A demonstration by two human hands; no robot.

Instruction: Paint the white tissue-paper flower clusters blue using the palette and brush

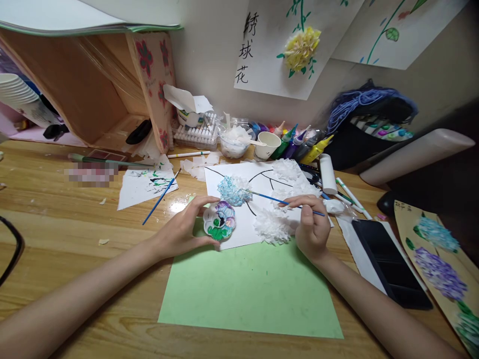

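My left hand point(187, 227) grips the edge of a small flower-shaped paint palette point(220, 221) with green, purple, blue and dark paint in its wells. In my right hand point(312, 227) is a thin blue paintbrush point(267, 197), its tip touching or just over a blue-tinted paper flower point(235, 191). That flower is stuck on a white sheet point(239, 234) with black curved lines. More ruffled paper flowers on the sheet are white, one point(274, 225) beside my right hand. Beneath the sheet's near edge lies green paper point(250, 289).
A second blue brush point(160, 197) lies by a paint-smeared paper point(144, 184) on the left. Behind the sheet stand a paper cup point(267, 145), a plastic bowl point(234, 142) and paint bottles point(295, 144). A dark phone-like slab point(391, 262) and a painted flower picture point(441, 269) lie right.
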